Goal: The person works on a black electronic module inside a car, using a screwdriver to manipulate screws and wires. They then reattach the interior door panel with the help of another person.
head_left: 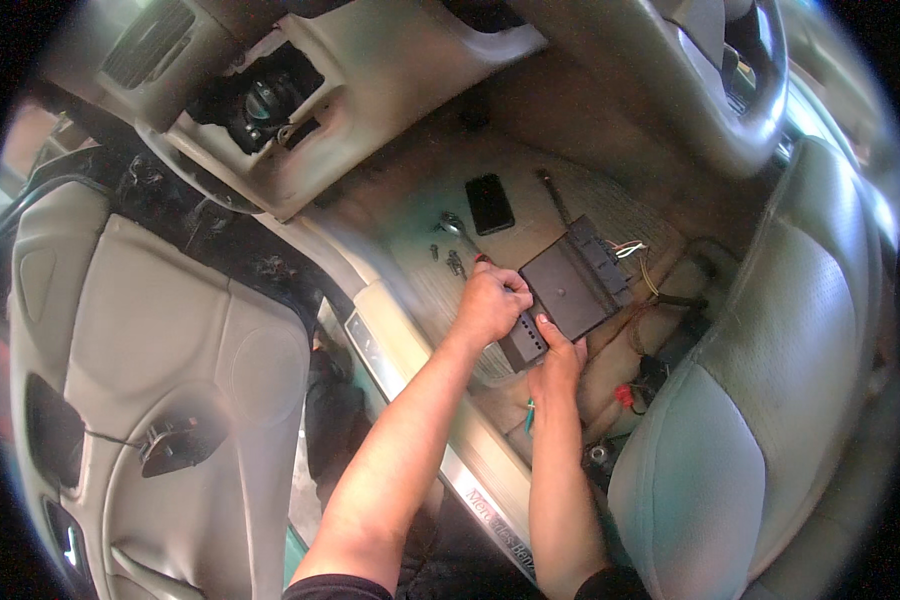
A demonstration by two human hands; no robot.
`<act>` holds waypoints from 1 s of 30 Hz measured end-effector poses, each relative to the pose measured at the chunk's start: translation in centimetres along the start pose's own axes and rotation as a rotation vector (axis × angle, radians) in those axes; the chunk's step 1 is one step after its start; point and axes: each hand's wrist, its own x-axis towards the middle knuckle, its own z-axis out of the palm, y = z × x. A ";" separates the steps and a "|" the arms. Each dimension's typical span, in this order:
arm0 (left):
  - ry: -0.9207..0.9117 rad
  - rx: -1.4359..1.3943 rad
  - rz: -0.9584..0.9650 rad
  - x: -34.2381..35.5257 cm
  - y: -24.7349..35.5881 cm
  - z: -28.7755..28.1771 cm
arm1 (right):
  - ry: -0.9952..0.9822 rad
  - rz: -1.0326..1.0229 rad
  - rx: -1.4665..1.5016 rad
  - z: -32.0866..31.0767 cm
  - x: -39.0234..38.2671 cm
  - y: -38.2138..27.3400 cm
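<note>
A flat dark control box [562, 290] sits just above the mat in the car's footwell, with a connector block [600, 258] and thin pale wires along its far right side. My right hand [558, 362] grips its near edge, thumb on top. My left hand [494, 303] is closed in a pinch at the box's left corner, beside a dark strip with a row of holes [526, 342]. What its fingertips hold is hidden. Just beyond that hand lies a metal tool [454, 226], with a red end near my knuckles.
A black phone [489, 203] and small dark fasteners [455, 262] lie on the mat. The seat [770, 370] bounds the right, the door sill [410, 350] and open door panel [160, 300] the left. Above is a dashboard opening [260, 100]. A red connector [625, 397] sits by the seat.
</note>
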 end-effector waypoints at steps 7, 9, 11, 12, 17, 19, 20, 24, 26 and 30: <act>0.043 -0.003 -0.029 -0.8 0.6 -0.7 | 0.045 -0.034 0.000 0.3 -0.1 0.2; 0.053 -0.041 -0.049 -0.8 0.9 -0.7 | 0.052 -0.032 0.009 0.2 0.1 0.1; -0.021 -0.069 -0.094 -0.2 0.6 -1.0 | 0.083 -0.026 0.000 0.2 0.0 0.1; -0.052 -0.082 -0.119 0.0 0.5 -1.4 | 0.070 -0.019 -0.001 0.0 0.2 0.3; -0.099 -0.127 -0.111 0.3 0.3 -2.1 | 0.011 0.003 0.036 -0.3 -0.1 0.2; -0.085 -0.124 -0.073 0.4 -0.1 -1.8 | 0.022 -0.004 0.014 -0.4 0.1 0.2; -0.082 -0.112 -0.081 0.2 0.0 -1.9 | 0.014 0.000 0.015 -0.4 0.2 0.2; -0.129 -0.068 -0.078 0.5 0.4 -2.2 | -0.008 -0.025 0.046 -0.5 0.1 0.3; -0.147 -0.060 -0.081 0.5 0.3 -2.0 | -0.005 -0.062 0.018 -0.7 0.4 0.6; -0.110 -0.038 -0.051 0.4 0.1 -2.2 | -0.023 -0.054 0.026 -0.3 0.3 0.7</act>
